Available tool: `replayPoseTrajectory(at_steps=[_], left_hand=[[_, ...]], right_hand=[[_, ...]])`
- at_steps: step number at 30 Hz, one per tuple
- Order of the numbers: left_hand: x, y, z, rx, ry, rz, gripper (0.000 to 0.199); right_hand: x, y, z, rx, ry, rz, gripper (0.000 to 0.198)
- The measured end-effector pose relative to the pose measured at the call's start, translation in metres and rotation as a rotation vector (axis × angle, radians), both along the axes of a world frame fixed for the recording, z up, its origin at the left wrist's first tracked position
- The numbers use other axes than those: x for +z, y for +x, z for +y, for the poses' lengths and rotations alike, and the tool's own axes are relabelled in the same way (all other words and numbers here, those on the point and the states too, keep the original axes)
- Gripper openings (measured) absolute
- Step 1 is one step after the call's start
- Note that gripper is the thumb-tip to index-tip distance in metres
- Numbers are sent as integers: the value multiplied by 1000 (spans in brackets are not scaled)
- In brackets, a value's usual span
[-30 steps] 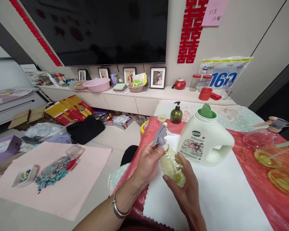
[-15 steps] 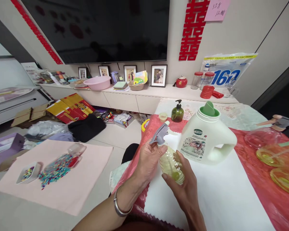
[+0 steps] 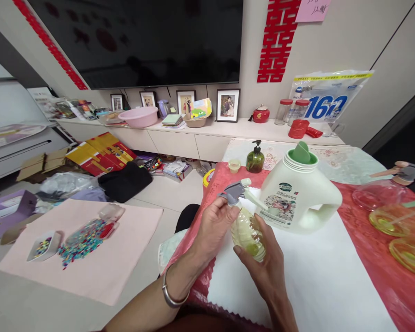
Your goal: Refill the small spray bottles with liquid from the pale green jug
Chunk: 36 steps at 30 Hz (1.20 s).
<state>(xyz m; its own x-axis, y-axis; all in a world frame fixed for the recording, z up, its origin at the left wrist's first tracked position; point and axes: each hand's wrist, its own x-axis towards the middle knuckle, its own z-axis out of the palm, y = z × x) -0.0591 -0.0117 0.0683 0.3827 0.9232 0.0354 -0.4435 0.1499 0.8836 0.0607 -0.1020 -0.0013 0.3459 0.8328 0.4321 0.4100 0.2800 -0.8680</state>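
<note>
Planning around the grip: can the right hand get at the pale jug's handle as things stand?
Probably not without letting go: the right hand is holding the spray bottle. Otherwise the way looks free; the handle of the pale jug sits nearby with nothing visible in front.

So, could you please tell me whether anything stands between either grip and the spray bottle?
Nothing visible does: the left grip holds the spray bottle near its gray spray head, and the right grip is around its body.
</note>
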Motion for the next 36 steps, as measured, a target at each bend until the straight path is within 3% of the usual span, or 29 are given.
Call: replayPoseTrajectory(at_steps=[9, 14, 18, 24, 28, 36], left_hand=[[5, -2, 6, 79, -47, -50, 43], [4, -4, 5, -54, -52, -2, 34], [3, 0, 3, -50, -64, 0, 35], [4, -3, 4, 26, 19, 9, 36], [2, -6, 3, -16, -28, -83, 42], [-10, -3, -1, -75, -117, -168, 49]], right_hand=[[-7, 1, -1, 61, -37, 91, 69], [-9, 2, -2, 78, -78, 189, 73], [-10, 1, -2, 106, -70, 224, 74], [-1, -1, -3, 276, -115, 491, 77], [8, -1, -2, 419, -145, 717, 82], [6, -4, -1, 435, -97, 725, 81]])
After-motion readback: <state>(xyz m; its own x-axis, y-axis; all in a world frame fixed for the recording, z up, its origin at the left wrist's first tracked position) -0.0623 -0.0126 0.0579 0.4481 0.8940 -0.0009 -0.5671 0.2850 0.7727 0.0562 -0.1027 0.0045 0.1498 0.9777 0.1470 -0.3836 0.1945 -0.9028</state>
